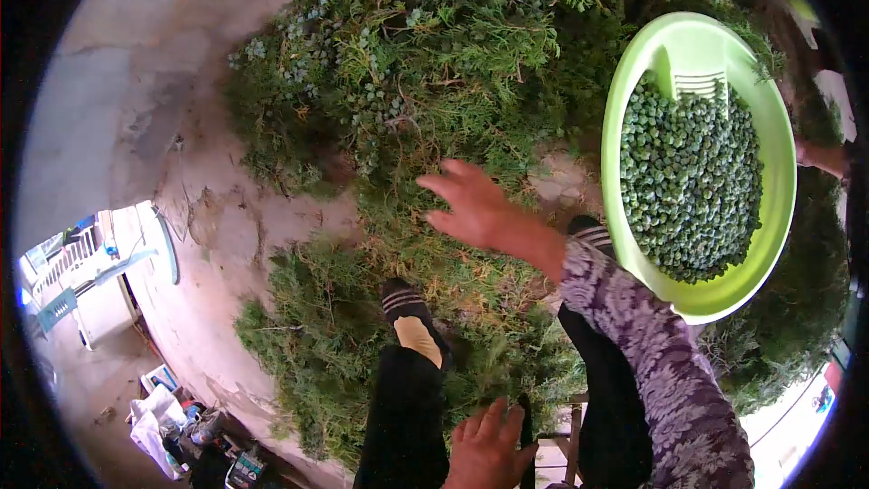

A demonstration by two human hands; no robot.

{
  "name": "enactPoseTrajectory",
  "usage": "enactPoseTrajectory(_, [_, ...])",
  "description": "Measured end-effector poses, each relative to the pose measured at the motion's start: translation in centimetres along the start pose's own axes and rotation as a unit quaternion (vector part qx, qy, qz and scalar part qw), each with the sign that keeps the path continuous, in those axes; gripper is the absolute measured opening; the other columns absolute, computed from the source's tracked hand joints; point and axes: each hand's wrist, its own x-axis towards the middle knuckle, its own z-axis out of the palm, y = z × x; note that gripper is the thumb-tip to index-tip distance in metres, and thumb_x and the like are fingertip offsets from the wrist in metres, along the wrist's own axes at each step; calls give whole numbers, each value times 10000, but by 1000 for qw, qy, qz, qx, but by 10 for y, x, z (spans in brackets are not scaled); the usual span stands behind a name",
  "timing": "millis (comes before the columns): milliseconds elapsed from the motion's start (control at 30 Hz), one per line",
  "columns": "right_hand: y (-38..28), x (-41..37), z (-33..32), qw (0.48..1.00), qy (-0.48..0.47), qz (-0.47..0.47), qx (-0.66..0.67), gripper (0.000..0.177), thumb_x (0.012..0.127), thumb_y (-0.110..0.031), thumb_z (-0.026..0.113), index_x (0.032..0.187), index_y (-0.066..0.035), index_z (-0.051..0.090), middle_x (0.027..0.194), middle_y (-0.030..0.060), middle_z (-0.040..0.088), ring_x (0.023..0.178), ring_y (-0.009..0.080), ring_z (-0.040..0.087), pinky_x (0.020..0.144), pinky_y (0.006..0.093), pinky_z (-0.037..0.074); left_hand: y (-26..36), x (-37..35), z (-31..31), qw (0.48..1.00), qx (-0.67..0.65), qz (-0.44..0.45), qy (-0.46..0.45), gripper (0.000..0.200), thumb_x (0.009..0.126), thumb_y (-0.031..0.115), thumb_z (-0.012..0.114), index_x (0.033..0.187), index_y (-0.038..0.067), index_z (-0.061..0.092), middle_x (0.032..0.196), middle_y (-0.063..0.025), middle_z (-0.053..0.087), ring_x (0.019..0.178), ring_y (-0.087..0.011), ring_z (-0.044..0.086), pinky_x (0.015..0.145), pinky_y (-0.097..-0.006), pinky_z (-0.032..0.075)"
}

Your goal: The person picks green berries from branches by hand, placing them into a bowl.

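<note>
My right hand (472, 206) reaches left over a heap of juniper branches (434, 81), its fingers and thumb apart with nothing between them. Low in the view, my left hand (489, 446) is near my lap with its fingers bent. Its fingertips are against some green foliage that is blurred, and what they hold is hidden. Bluish-green berries (348, 59) cling to the branches of the heap. A light green plastic basin (778, 208) stands to the right of my right arm, well filled with loose green berries (688, 181).
My feet in dark striped shoes (398, 299) are among the cut sprigs (317, 344). Beyond the basin another person's hand (819, 158) shows at the right. Bare concrete floor (226, 217) lies left. White furniture (100, 290) and a pile of odds and ends (199, 435) stand farther left.
</note>
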Motion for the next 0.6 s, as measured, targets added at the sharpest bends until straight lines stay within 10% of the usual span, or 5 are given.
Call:
enactPoseTrajectory(300, [18,61,55,987,118,110,-27,498,741,-308,578,1177,-96,467,1229,192,402,1093,417,409,865,509,372,8,-5,-13,996,20,62,58,561,715,229,646,1199,46,428,1154,-169,454,1023,-346,448,850,-482,359])
enactPoseTrajectory(600, [-14,10,-26,994,80,50,56,425,768,-310,506,1100,-46,537,1178,153,485,1044,323,483,902,382,381,0,-17,6,992,22,87,85,547,720,241,645,1196,70,436,1156,-172,464,1041,-340,454,854,-491,357])
